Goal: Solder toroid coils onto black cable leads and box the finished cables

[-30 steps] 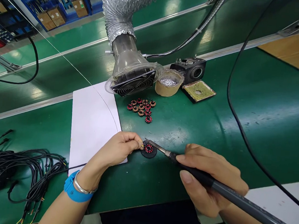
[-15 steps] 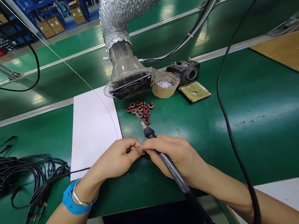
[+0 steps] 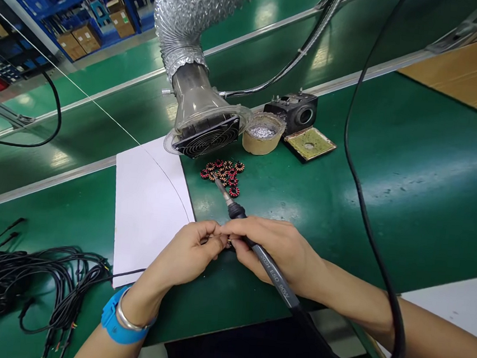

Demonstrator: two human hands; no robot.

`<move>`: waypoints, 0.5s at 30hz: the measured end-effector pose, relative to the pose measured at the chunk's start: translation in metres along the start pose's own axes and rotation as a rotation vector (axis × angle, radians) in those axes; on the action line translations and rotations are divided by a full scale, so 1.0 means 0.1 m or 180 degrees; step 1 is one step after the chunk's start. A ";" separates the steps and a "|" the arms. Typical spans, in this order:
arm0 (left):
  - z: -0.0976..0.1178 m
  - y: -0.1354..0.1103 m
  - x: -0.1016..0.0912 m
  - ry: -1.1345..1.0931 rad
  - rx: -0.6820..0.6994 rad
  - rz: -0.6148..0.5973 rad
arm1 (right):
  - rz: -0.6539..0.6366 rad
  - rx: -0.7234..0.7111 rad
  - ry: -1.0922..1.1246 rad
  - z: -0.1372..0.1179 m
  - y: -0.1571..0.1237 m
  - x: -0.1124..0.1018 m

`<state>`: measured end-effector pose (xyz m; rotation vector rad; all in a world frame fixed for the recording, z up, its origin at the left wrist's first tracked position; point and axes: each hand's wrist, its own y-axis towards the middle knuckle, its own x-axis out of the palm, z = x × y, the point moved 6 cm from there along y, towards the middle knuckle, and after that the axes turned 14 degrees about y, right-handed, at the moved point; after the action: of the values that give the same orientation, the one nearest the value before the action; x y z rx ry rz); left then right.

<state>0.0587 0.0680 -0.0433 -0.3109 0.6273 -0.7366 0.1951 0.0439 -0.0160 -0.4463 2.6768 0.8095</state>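
The right hand [image 3: 279, 249] is closing around a soldering iron [image 3: 273, 277], with the grey handle lying across the palm and the fingers curling over it. The metal tip is pointing away from the person, towards a pile of small red and copper wound coils [image 3: 222, 173] on the green bench [image 3: 411, 179], and is ending just beside the nearest of them. The iron's black cord [image 3: 362, 208] is looping out past the right forearm and rising up across the bench.

The left hand [image 3: 191, 253] is narrowing to a pinch, with thumb and fingertips drawn together and meeting the right hand's fingertips. Between them a small dark part [image 3: 229, 246] is lying on the bench, mostly hidden by the fingers, so how firmly it is being gripped cannot be told. A blue wristband [image 3: 117, 320] is sitting on the left wrist.

A white paper sheet [image 3: 147, 204] is lying just left of the hands. Beyond the coils a fume extractor hood [image 3: 205, 128] is hanging from a foil duct, with a round solder pot [image 3: 263, 134] and an iron stand with a sponge [image 3: 309, 143] beside it. A bundle of black cables [image 3: 21, 282] is lying at the far left.
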 end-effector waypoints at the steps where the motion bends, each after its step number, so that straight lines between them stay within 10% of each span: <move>1: -0.01 0.00 0.01 -0.0057 -0.0028 0.0009 | 0.0022 -0.0037 0.0021 -0.01 0.00 0.00; 15: -0.06 -0.12 0.12 -0.0116 -0.0476 0.0839 | 0.1309 -0.0404 0.0553 -0.21 -0.34 -0.48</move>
<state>0.0557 0.0507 -0.0473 -0.3704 0.6752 -0.4315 0.2473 0.0147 0.0020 0.0152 2.9367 1.1030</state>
